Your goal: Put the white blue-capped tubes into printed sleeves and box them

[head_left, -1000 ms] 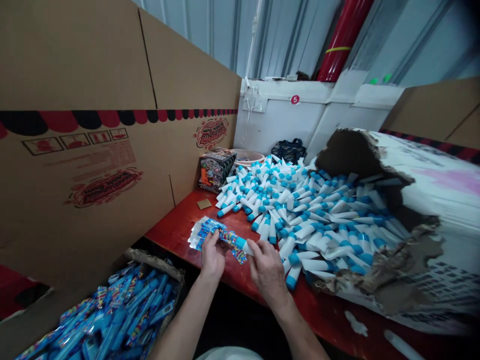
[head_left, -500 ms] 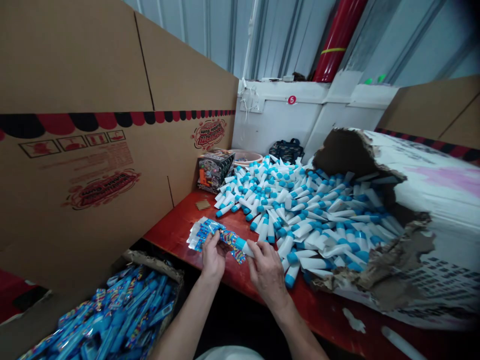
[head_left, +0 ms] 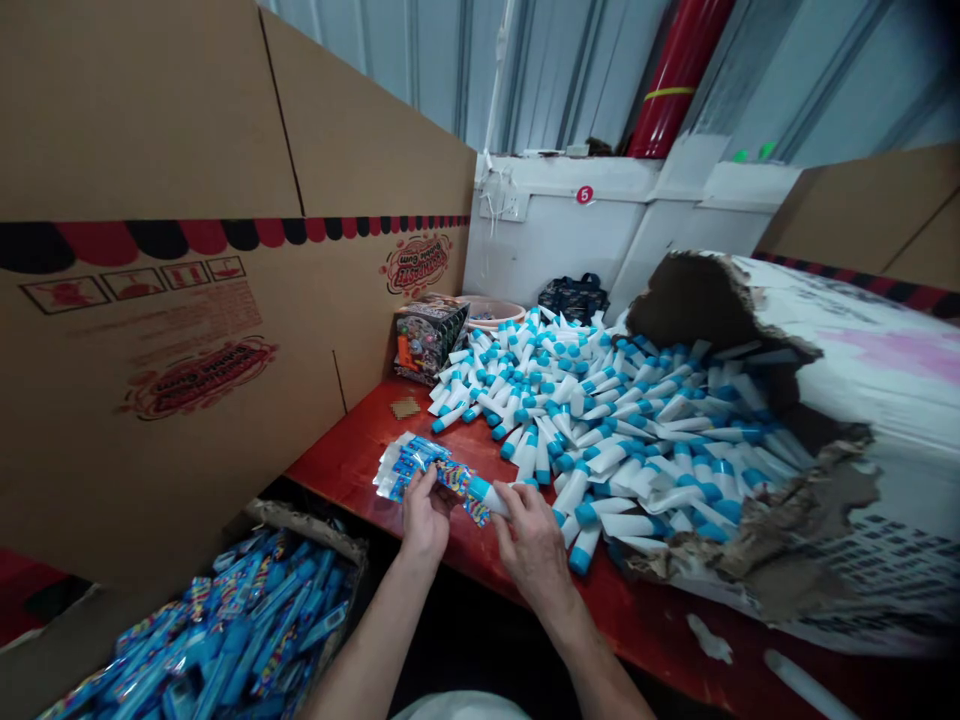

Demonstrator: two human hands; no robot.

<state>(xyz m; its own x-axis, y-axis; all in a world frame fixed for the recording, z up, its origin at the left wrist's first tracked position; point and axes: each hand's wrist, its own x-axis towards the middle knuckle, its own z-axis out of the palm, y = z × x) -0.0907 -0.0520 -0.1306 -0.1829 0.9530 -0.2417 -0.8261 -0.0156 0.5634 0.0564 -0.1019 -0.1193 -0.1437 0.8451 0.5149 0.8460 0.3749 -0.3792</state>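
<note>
My right hand (head_left: 531, 535) pinches the white end of a small squeeze tube (head_left: 490, 496), its blue cap pointing left. That cap lies at the mouth of a printed plastic wrapper (head_left: 452, 473), blue with colourful print, which my left hand (head_left: 427, 512) grips between thumb and fingers. How far the cap is inside the wrapper I cannot tell. Beneath and left of my left hand lies a fanned stack of the same wrappers (head_left: 397, 465) on the red table (head_left: 337, 440). A large heap of white tubes with blue caps (head_left: 570, 400) spreads beyond my right hand.
A torn white sack or carton (head_left: 885, 420) spills tubes at right. Lower left, an open box holds wrapped tubes (head_left: 247, 620). A tall cardboard carton (head_left: 187, 300) walls the left side. Behind stand a printed box (head_left: 427, 340), a pink basin (head_left: 495, 312) and a dark bag (head_left: 574, 298).
Both hands stay almost in place, with the tube still held against the wrapper. The view has shifted very slightly.
</note>
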